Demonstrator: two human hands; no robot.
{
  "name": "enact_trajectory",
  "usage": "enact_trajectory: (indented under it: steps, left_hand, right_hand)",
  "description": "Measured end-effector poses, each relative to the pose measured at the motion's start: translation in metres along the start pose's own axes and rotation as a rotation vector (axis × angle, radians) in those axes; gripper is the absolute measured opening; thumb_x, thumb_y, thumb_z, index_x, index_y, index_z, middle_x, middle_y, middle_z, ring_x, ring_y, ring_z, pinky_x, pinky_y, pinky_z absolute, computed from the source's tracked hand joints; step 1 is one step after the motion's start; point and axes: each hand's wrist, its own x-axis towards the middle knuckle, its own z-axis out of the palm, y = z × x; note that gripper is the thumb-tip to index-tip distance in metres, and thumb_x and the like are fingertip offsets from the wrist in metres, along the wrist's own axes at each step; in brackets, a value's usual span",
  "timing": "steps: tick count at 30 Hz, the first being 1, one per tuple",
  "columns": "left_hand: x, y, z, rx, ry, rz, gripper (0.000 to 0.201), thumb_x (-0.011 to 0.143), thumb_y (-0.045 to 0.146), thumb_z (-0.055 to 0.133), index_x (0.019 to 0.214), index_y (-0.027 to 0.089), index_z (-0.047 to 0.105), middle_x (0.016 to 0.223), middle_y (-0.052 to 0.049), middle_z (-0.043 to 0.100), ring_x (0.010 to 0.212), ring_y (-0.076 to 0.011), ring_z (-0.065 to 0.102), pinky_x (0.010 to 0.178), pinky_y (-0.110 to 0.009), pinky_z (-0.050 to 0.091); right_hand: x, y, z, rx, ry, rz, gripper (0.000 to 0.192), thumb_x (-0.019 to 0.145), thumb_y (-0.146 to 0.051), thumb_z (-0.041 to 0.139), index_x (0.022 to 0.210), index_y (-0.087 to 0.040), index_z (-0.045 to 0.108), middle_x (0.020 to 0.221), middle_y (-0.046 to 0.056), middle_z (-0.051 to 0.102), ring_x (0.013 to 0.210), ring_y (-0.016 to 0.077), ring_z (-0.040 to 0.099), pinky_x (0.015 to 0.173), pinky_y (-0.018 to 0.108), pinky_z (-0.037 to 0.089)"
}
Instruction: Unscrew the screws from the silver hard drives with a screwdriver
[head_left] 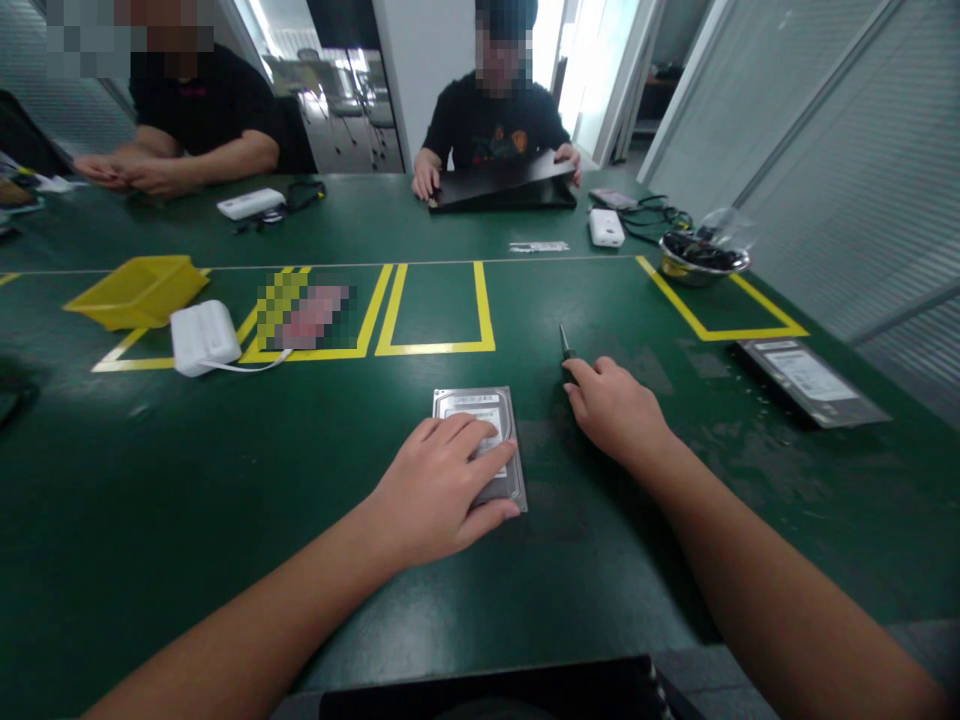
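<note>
My left hand (439, 485) lies flat and wide on the hard drive (480, 440), which sits on the green table (225, 480) near me. Just right of the hard drive, my right hand (611, 405) is closed around a small screwdriver (564, 345). I should press the drive down firmly so it cannot slide.
</note>
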Motion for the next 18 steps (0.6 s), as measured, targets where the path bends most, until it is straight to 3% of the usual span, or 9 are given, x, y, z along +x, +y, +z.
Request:
enact_trajectory:
  steps: [8, 11, 13, 16, 18]
  left_hand:
    - [-0.001, -0.001, 0.001, -0.012, 0.002, 0.005, 0.051, 0.092, 0.053, 0.054, 0.132, 0.022, 0.055, 0.128, -0.012, 0.057, 0.119, -0.0327, 0.050, 0.094, -0.051, 0.042]
    - [-0.001, -0.001, 0.001, -0.014, 0.003, 0.004, 0.051, 0.092, 0.053, 0.054, 0.133, 0.023, 0.054, 0.129, -0.011, 0.056, 0.119, -0.0327, 0.050, 0.094, -0.051, 0.042]
    - [-0.001, -0.001, 0.001, -0.017, -0.001, 0.002, 0.050, 0.092, 0.053, 0.054, 0.132, 0.023, 0.054, 0.128, -0.011, 0.056, 0.118, -0.0325, 0.050, 0.094, -0.050, 0.042]
    - [-0.001, -0.002, 0.000, -0.019, -0.007, 0.002, 0.050, 0.092, 0.054, 0.054, 0.131, 0.023, 0.055, 0.128, -0.011, 0.057, 0.117, -0.0323, 0.050, 0.093, -0.050, 0.042]
    - [-0.001, -0.002, 0.000, -0.017, -0.006, 0.003, 0.050, 0.092, 0.054, 0.054, 0.131, 0.023, 0.055, 0.127, -0.011, 0.057, 0.117, -0.0323, 0.050, 0.093, -0.050, 0.042]
  right_hand:
    - [0.005, 0.006, -0.012, 0.142, 0.195, 0.049, 0.040, 0.097, -0.030, 0.039, 0.127, -0.016, 0.062, 0.100, 0.014, 0.059, 0.083, 0.0218, 0.058, 0.075, 0.035, 0.046]
    - [0.006, 0.010, -0.021, 0.397, 0.381, 0.069, 0.035, 0.095, -0.031, 0.047, 0.120, -0.016, 0.066, 0.091, 0.009, 0.061, 0.080, 0.0193, 0.056, 0.077, 0.035, 0.046]
    - [0.004, 0.011, -0.026, 0.646, 0.450, 0.089, 0.031, 0.093, -0.034, 0.052, 0.115, -0.019, 0.068, 0.082, 0.004, 0.061, 0.072, 0.0165, 0.055, 0.069, 0.032, 0.045]
    - [0.001, 0.006, -0.034, 0.963, 0.430, 0.124, 0.032, 0.089, -0.036, 0.059, 0.116, -0.019, 0.066, 0.070, -0.002, 0.053, 0.057, 0.0119, 0.050, 0.052, 0.027, 0.040]
    - [-0.001, 0.000, -0.039, 1.110, 0.416, 0.110, 0.033, 0.084, -0.031, 0.066, 0.115, -0.019, 0.065, 0.071, -0.003, 0.053, 0.056, 0.0099, 0.049, 0.049, 0.025, 0.039]
